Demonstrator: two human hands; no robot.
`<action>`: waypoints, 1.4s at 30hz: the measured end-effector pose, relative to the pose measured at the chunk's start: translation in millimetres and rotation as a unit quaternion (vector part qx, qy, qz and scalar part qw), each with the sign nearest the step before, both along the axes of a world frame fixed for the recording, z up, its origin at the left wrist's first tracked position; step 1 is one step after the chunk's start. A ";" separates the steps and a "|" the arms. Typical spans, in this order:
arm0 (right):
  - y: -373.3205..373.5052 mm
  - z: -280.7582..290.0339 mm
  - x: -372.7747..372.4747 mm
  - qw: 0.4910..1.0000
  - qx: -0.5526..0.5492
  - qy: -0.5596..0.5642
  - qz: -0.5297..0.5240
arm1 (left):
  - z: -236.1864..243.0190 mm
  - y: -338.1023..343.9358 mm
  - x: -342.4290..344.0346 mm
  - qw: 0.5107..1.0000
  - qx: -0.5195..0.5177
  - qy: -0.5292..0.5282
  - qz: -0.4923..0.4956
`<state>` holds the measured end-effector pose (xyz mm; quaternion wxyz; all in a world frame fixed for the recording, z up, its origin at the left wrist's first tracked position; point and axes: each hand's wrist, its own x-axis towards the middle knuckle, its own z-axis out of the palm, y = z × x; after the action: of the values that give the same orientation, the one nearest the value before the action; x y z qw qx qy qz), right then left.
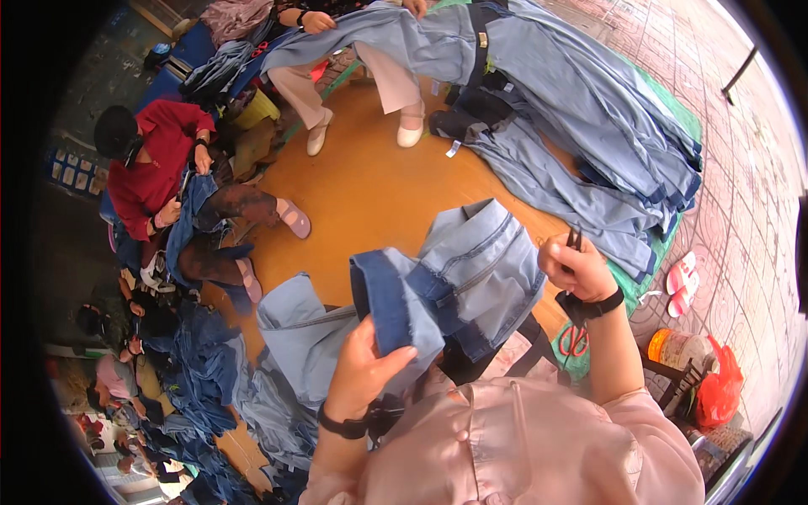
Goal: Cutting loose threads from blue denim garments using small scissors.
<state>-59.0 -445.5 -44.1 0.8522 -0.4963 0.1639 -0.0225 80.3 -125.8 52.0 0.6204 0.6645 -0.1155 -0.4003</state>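
Observation:
My left hand [366, 370] grips a pair of light blue jeans [484, 244] by a leg end, thumb on the dark blue hem band [379, 295]. The rest of the jeans drapes across my lap, folded over. Off to the right and raised beside the cloth, my right hand [581, 269] is closed round small black thread snips [575, 241], their tips pointing up and away from the denim. Whether the snips' blades are apart is too small to tell. Below my right wrist lie red-handled scissors [574, 341] on green cloth.
Jeans [589, 109] are heaped at the far right, and more denim [194, 370] lies at the left. Co-workers in cream shoes [410, 126] and a red top [168, 139] sit around the brown board [362, 194]. Pink slippers [682, 284] and a red bag [720, 387] are at right.

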 end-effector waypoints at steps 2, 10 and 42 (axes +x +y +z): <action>-8.1 -52.2 -20.6 0.649 -0.741 0.142 -0.098 | 4.3 34.4 4.8 0.997 0.068 0.015 0.027; 49.7 -11.2 -43.6 0.816 -0.522 0.083 -0.235 | -14.9 150.5 25.6 0.800 0.458 -0.388 0.016; 68.8 -32.1 -81.9 0.868 -0.486 0.093 0.041 | -87.1 -45.4 2.1 0.983 -0.090 0.121 0.103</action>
<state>-140.8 -376.7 -76.2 0.4842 -0.8538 0.1903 -0.0182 82.4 -171.2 -35.1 0.7252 0.5606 -0.0061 -0.3998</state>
